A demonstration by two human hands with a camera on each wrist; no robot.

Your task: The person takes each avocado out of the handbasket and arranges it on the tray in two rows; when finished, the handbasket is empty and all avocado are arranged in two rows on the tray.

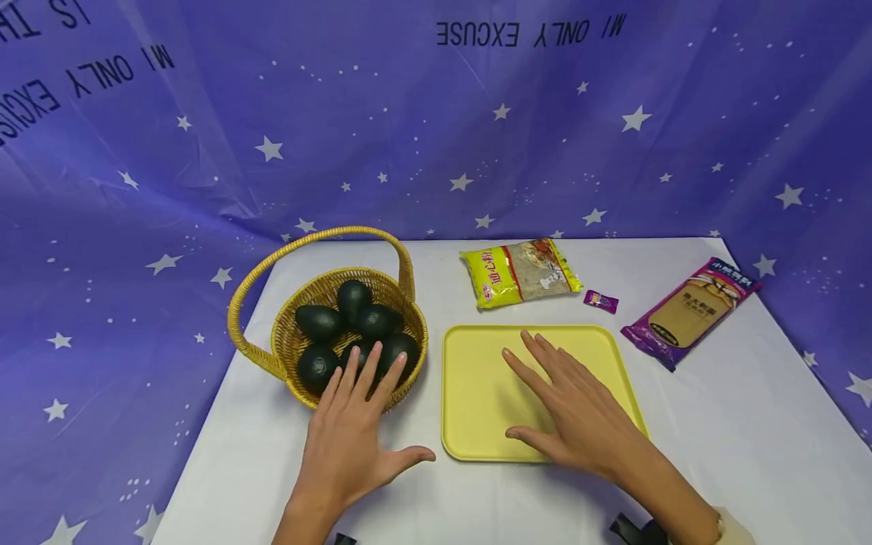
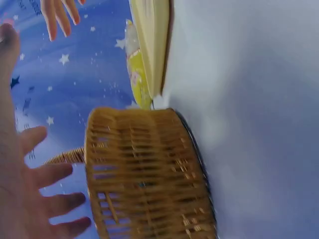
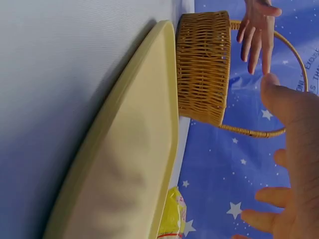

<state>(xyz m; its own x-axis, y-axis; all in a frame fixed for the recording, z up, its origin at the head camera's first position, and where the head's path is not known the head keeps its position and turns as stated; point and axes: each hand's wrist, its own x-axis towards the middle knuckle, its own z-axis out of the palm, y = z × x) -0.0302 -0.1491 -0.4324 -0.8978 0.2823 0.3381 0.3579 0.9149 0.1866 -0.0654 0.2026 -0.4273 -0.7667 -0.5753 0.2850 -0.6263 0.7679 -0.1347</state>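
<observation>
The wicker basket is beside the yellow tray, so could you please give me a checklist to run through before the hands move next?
1. Left hand free: ok, holding nothing.
2. Right hand free: ok, above the yellow tray.
3. Wicker basket upright: ok.
4. Avocados unobstructed in the head view: not ok, the left hand partly covers some.
5. Yellow packet and large purple packet off the tray: ok.
6. Avocado firmness: cannot tell.

Open air above the yellow tray [image 1: 477, 393]; handle [image 1: 234, 314] rises at basket [image 3: 202, 64].
You have room from the near side; the handle's arch blocks the far side.
</observation>
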